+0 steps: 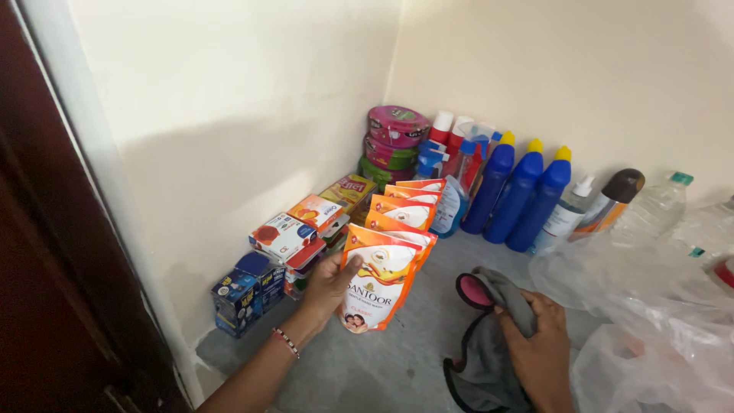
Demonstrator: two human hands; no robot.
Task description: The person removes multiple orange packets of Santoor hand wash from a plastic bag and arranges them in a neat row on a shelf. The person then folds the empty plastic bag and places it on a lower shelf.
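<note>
Near the middle of the grey shelf floor (397, 359), the left hand (330, 283) pinches the front orange refill pouch (378, 287), thumb across its face and fingers behind, holding it upright at the head of a row of matching orange pouches (405, 208) that runs back toward the corner. To the right, the right hand (541, 353) is closed around a dark grey cloth (482, 359) with a pink-lined opening, pressed down on the floor. Just left of the pouches lie small cartons (294, 233) stacked against the cream wall, with blue boxes (245, 291) nearest the door frame. Behind the row, round pink and green tubs (394, 141) are stacked in the corner, beside spray bottles (459, 172) and three blue bottles with yellow caps (520, 191). Farther right stand a pump bottle (567, 214), a dark-capped can (615, 197) and clear plastic bottles (657, 203), with crumpled clear plastic bags (650, 321) in front of them
</note>
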